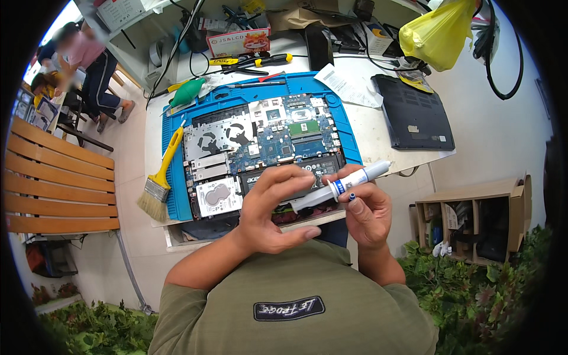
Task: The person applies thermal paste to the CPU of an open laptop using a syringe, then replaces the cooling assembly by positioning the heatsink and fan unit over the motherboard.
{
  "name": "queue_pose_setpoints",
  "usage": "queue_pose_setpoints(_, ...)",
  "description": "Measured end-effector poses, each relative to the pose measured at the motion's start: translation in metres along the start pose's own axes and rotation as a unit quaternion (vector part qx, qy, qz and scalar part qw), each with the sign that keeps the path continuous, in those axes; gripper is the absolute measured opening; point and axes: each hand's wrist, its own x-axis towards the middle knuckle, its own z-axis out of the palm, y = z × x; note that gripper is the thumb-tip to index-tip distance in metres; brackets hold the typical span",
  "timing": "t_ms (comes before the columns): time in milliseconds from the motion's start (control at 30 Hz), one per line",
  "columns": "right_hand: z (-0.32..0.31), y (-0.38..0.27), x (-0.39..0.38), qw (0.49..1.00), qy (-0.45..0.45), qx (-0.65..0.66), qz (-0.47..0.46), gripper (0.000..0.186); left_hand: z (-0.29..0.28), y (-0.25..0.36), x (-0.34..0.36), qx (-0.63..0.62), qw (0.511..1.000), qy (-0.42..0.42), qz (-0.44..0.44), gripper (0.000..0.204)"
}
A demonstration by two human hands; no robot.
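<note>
My right hand (368, 220) grips a white and grey syringe (370, 171) with a blue-printed label, held at a slant over an opened laptop (263, 152). A small blue cap (352, 197) sits at that hand's thumb. My left hand (266, 219) is open near the syringe's lower-left end, fingers curved and thumb spread apart. The laptop shows its circuit board, fans, battery and drive on a blue mat (346, 139). A yellow-handled brush (160, 180) lies along the mat's left side.
A green air blower (186, 92), tools (260, 61), a paper (346, 89), a black laptop panel (414, 118) and hanging yellow bag (432, 38) surround the mat. A wooden bench (62, 183) stands left, a cabinet (464, 219) right; another person (94, 71) is at the upper left.
</note>
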Motion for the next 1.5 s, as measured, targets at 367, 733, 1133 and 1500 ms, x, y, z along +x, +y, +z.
queue_pose_setpoints(367, 0.005, -0.007, 0.000, 0.971, -0.029, -0.237, 0.019, 0.013, 0.007, 0.013, 0.010, 0.265, 0.940, -0.088, 0.196, 0.036)
queue_pose_setpoints(733, -0.011, -0.009, 0.004, 0.952, -0.069, -0.297, 0.038, 0.019, 0.012, 0.003, 0.012, 0.225, 0.958, -0.095, 0.150, 0.033)
queue_pose_setpoints(1133, -0.007, -0.011, 0.010, 0.931, -0.081, -0.354, 0.028, 0.020, 0.002, -0.001, 0.013, 0.175, 0.983, -0.055, 0.002, 0.041)
queue_pose_setpoints(1500, -0.006, 0.014, -0.008, 0.946, -0.022, -0.310, 0.092, 0.039, -0.019, -0.039, 0.021, -0.329, 0.861, 0.157, -0.355, 0.022)
